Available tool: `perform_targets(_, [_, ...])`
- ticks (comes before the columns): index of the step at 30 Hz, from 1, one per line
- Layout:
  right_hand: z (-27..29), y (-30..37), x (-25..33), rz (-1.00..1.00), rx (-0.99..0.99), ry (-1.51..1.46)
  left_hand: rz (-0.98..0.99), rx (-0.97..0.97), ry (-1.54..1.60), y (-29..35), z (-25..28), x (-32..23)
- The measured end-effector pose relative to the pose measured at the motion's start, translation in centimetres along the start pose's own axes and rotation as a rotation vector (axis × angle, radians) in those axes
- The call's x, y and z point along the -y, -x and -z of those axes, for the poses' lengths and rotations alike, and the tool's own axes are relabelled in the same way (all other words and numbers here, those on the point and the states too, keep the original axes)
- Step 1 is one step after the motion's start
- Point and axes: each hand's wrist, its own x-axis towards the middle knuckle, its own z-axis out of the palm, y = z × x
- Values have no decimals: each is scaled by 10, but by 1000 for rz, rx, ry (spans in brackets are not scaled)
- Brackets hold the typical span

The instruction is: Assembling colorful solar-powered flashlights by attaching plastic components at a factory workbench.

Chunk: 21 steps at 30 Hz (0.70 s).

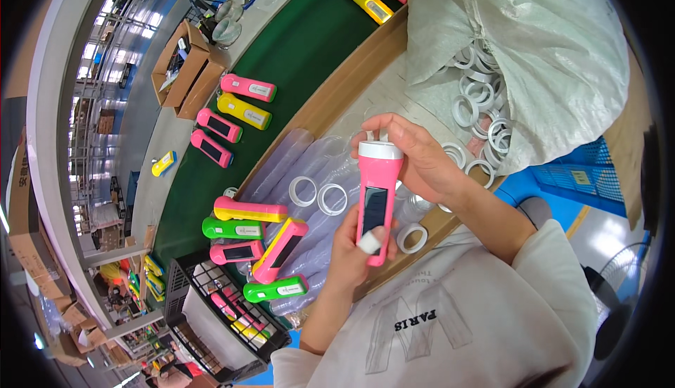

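In front of me, a pink flashlight (380, 184) with a dark panel on its front stands roughly upright, its head at the top. My left hand (351, 251) is closed round the lower handle, and its thumb wears a white wrap. A white ring (380, 150) sits round the flashlight's head. My right hand (422, 156) curls over that head, its fingertips gripping the rim. Loose white rings (332, 199) lie close by on clear plastic sleeves (302, 149). Left of them rest several pink, yellow and green flashlights (279, 250), some overlapping.
A white woven sack (555, 57) spills many white rings (480, 93) at the right. Along the left runs a green conveyor belt (295, 50) carrying more flashlights (243, 110), with a cardboard strip (330, 89) edging it. A black crate (184, 296) stands lower left; a cardboard box (184, 68) is beyond.
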Motion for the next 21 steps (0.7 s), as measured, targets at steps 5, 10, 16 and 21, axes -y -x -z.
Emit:
perform_targets(5, [2, 5, 4, -58, 1, -47, 109, 236, 518, -5, 4, 5])
perform_targets(10, [4, 6, 7, -17, -87, 80, 23, 49, 19, -10, -10, -6])
perform_targets(16, [23, -17, 35, 205, -256, 628, -28, 30, -268, -64, -4, -43])
perform_targets(21, [49, 18, 57, 578, -369, 2190, -398, -163, -485, -145, 13, -99])
